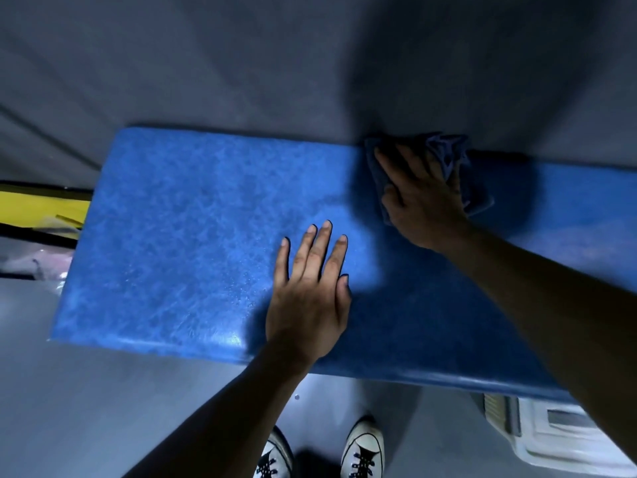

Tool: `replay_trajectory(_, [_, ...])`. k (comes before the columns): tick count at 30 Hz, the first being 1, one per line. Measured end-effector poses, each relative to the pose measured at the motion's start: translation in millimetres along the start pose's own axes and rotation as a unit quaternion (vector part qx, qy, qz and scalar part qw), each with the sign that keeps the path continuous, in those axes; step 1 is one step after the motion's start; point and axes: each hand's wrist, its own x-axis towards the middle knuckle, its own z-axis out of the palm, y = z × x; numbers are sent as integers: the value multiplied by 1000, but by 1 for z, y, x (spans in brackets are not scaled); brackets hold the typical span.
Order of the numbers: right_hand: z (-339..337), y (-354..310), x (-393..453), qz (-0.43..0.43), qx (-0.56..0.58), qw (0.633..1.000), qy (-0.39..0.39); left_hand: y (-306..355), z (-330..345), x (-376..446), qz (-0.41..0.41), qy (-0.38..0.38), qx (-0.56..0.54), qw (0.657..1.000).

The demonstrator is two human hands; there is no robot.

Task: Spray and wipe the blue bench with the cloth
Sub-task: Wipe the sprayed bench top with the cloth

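Note:
The blue bench (pixel 179 229) stretches across the middle of the view, its mottled top shiny with fine droplets near the front. My right hand (pixel 424 201) presses flat on a dark blue cloth (pixel 448 153) at the bench's far edge, right of centre. The cloth is bunched up beyond my fingers. My left hand (pixel 310 291) lies flat on the bench top near the front edge, fingers spread, holding nothing. No spray bottle is in view.
A grey wall (pixel 241 63) rises behind the bench. A yellow object (pixel 38 208) with plastic wrapping sits left of the bench. A white plastic crate (pixel 558 436) stands under the bench at lower right. My two white sneakers (pixel 362 450) stand on the grey floor.

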Motion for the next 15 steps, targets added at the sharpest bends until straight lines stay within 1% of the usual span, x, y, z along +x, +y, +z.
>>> replay_trajectory(4, [9, -12, -15, 28, -9, 999, 18, -1, -2, 1, -1, -7, -23, 1000])
replay_trajectory(7, [16, -29, -46, 38, -22, 998, 35, -2, 0, 2, 6, -11, -37, 999])
replay_trajectory(11, [29, -67, -106, 41, -22, 999, 14, -7, 1, 1, 12, -5, -73, 997])
replay_trajectory(15, [43, -111, -150, 93, 12, 996, 6, -18, -4, 2, 24, -23, -141, 989])
